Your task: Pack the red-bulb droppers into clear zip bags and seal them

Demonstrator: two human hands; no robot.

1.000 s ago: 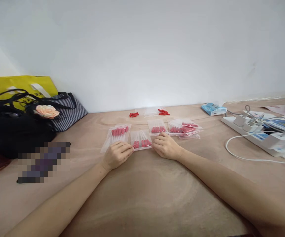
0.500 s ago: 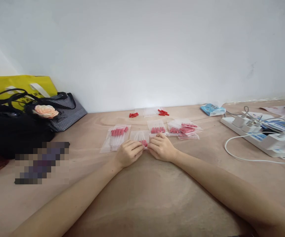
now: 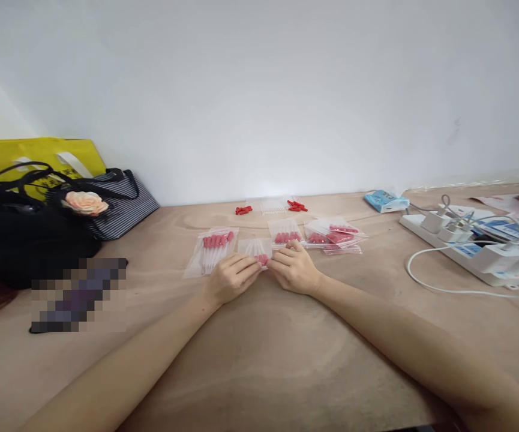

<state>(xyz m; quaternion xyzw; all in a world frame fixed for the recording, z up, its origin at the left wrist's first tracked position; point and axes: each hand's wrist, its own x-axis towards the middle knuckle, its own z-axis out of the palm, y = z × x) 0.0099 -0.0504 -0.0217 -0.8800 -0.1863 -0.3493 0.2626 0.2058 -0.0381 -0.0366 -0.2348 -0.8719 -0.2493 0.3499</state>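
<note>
Between my hands lies a small clear zip bag with thin white sticks and red pieces inside, its near edge toward me. My left hand pinches the left part of that edge, fingers closed. On the right part, my right hand is closed in the same way, its fingertips close to the left ones. Left of them lies another bag of red-ended sticks. Just beyond my right hand is a filled bag, and farther right several filled bags overlap.
Loose red pieces lie in two piles by the wall, with white sticks between. A black bag, a striped bag and a pixelated dark object are left. A blue packet and a power strip stand right.
Both hands stay at the bag's near edge, with only a slight shift of the fingers. The whole view has moved a little.
</note>
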